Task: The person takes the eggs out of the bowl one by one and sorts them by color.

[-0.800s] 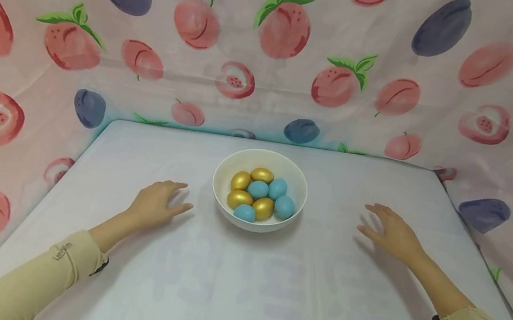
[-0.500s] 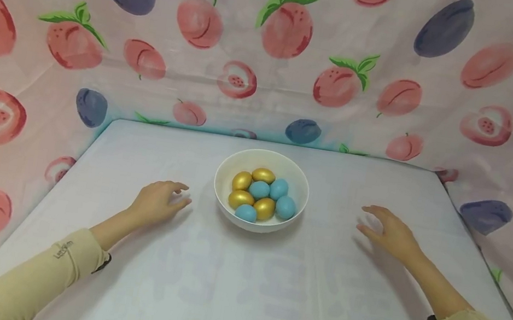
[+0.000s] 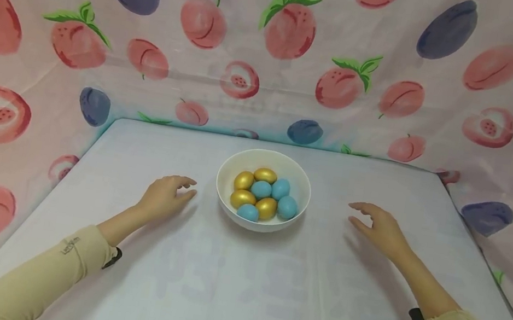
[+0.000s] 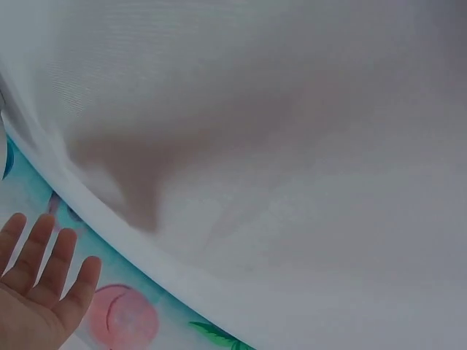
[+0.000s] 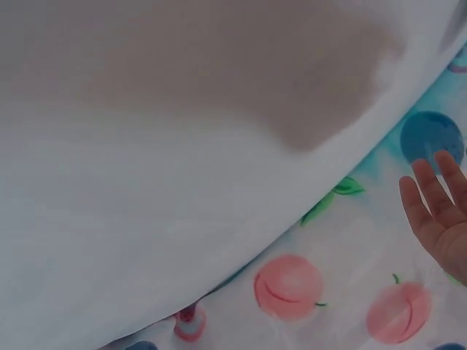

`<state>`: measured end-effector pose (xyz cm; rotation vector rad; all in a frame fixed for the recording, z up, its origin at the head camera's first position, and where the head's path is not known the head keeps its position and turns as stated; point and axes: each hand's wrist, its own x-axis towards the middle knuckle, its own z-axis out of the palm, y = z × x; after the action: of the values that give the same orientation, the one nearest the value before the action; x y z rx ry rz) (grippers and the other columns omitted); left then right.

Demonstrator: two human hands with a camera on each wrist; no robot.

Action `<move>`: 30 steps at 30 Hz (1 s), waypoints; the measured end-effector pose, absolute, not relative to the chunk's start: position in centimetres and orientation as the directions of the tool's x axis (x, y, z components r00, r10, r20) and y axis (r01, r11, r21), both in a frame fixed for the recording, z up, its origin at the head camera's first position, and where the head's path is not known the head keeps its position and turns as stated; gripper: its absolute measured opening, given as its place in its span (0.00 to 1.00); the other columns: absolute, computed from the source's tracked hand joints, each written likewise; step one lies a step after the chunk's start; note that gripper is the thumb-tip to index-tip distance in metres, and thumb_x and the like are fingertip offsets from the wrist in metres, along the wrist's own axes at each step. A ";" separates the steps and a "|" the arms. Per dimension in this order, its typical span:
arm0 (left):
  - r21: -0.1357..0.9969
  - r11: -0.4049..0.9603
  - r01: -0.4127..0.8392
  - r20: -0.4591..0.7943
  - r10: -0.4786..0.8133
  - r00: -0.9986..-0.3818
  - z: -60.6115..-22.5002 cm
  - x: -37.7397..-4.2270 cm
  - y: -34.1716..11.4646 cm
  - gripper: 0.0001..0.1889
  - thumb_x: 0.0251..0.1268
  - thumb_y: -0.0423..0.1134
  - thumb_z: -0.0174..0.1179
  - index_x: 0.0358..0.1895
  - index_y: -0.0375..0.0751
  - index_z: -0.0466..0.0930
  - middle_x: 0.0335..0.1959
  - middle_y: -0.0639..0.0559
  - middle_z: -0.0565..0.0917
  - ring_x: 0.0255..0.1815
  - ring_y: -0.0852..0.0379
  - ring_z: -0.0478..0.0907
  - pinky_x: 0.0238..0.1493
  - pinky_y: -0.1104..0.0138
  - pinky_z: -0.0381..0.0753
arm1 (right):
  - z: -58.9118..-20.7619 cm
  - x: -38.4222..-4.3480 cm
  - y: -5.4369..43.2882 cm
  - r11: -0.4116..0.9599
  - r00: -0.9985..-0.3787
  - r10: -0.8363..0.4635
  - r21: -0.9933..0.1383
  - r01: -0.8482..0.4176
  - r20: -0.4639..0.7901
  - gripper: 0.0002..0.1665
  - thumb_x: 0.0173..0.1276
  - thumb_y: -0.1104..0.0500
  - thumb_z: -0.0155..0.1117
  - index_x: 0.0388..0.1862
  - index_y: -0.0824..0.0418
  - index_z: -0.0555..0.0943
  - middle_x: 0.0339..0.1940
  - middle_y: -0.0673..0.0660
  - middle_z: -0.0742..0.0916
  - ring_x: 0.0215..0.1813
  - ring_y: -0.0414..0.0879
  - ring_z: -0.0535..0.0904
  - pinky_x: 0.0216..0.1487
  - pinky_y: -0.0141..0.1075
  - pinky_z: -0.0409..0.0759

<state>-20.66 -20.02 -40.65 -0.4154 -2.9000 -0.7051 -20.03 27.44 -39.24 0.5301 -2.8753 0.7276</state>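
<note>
A white bowl (image 3: 258,228) stands near the middle of the table, holding several gold eggs (image 3: 243,200) and several blue eggs (image 3: 287,207). To the left of the bowl, my left hand (image 3: 163,196) hovers over the table with its fingers loosely extended and nothing in them. My right hand (image 3: 382,231) is held off the bowl's right side, also with relaxed fingers and nothing in its grasp. Neither hand touches the bowl. Both wrist views show spread, slightly bent fingers, as on the left hand (image 4: 44,292) and the right hand (image 5: 441,211).
A white cloth covers the table (image 3: 261,293). Behind it and along both sides hangs a fruit-printed curtain (image 3: 266,95) that meets the table's far edge.
My right hand has moved left, nearer the bowl. The left hand has shifted slightly right, and the whole head view has drifted a little. The bowl and eggs stay put.
</note>
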 end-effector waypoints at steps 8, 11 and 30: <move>0.597 0.773 0.215 0.149 0.157 -0.976 -40.1 -21.5 -19.2 0.19 0.67 0.40 0.55 0.56 0.34 0.76 0.51 0.35 0.81 0.49 0.38 0.80 0.52 0.46 0.80 | -38.1 -20.1 25.0 0.788 -0.918 -0.327 -0.472 -0.396 0.224 0.20 0.66 0.60 0.61 0.56 0.66 0.77 0.54 0.67 0.82 0.53 0.61 0.78 0.54 0.56 0.80; 0.667 0.721 0.187 0.135 0.130 -0.982 -39.8 -21.8 -18.8 0.19 0.68 0.39 0.54 0.59 0.33 0.74 0.54 0.34 0.79 0.50 0.38 0.79 0.51 0.47 0.81 | -37.7 -20.0 24.1 0.774 -0.916 -0.331 -0.490 -0.400 0.226 0.20 0.65 0.61 0.62 0.56 0.65 0.77 0.54 0.66 0.82 0.54 0.61 0.78 0.55 0.57 0.80; 0.928 0.274 -0.251 -0.286 0.096 -0.953 -37.4 -23.8 -15.7 0.28 0.71 0.40 0.50 0.71 0.36 0.57 0.67 0.35 0.66 0.66 0.37 0.66 0.59 0.51 0.78 | -34.7 -19.3 19.2 0.732 -0.899 -0.380 -0.523 -0.436 0.218 0.19 0.64 0.62 0.64 0.55 0.61 0.79 0.54 0.62 0.83 0.58 0.58 0.77 0.54 0.55 0.81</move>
<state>-23.83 -15.66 -37.44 0.1711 -2.7223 -2.0830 -19.27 19.16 -34.70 0.6691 -2.8339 0.8926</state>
